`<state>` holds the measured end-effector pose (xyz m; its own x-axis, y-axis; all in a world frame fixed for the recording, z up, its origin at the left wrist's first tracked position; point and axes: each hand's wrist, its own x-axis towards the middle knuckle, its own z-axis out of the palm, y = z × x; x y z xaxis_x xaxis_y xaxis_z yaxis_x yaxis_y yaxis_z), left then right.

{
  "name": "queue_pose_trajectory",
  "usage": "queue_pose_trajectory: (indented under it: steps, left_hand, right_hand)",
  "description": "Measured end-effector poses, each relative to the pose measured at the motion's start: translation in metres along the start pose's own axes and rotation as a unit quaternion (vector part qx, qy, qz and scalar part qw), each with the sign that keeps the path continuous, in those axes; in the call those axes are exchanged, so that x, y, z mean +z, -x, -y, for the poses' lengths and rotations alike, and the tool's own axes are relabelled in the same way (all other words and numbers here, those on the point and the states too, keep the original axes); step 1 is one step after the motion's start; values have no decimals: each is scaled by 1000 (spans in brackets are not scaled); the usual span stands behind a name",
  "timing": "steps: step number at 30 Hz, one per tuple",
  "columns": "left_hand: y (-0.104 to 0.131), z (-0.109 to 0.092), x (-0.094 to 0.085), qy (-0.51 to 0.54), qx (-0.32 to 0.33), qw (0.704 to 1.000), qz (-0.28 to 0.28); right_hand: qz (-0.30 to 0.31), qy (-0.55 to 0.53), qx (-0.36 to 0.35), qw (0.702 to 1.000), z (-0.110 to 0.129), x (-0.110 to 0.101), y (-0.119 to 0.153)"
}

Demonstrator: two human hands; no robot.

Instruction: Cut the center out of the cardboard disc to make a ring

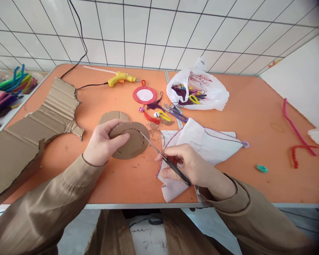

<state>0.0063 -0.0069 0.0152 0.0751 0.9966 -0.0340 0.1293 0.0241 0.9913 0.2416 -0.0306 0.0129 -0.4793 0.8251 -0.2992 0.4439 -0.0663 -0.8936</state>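
Observation:
My left hand grips a round cardboard disc by its left side, thumb on top. A curved dark cut line runs inside the disc's edge. My right hand is closed around the dark handles of the scissors, whose tip touches the cut line at the disc's upper right. Behind the held disc, another cardboard circle lies on the orange table. White cloth with purple stitched edging lies beneath and beyond my right hand.
A torn cardboard sheet covers the left side. Farther back are a yellow glue gun, a red-rimmed circle, purple-handled scissors and a plastic bag of tassels. Pipe cleaners lie at right.

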Motion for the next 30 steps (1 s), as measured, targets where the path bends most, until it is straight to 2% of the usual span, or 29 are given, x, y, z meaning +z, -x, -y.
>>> queue_pose_trajectory:
  steps: [8,17,24,27,30]
  left_hand:
    - [0,-1,1,-14,-6,999,-32]
    - [0,-1,1,-75,26,997,2]
    - [3,0,4,-134,77,988,8]
    - [5,1,6,-177,98,979,12]
    - [6,2,7,-208,116,971,12]
  right_hand:
    - [37,-82,-13,996,-3,-4,-1]
    - [44,-72,-17,996,-4,-4,-1]
    - [31,-52,13,998,1,-2,0]
    - [15,-7,20,1000,4,-1,1]
    - [-14,61,-5,998,4,2,2]
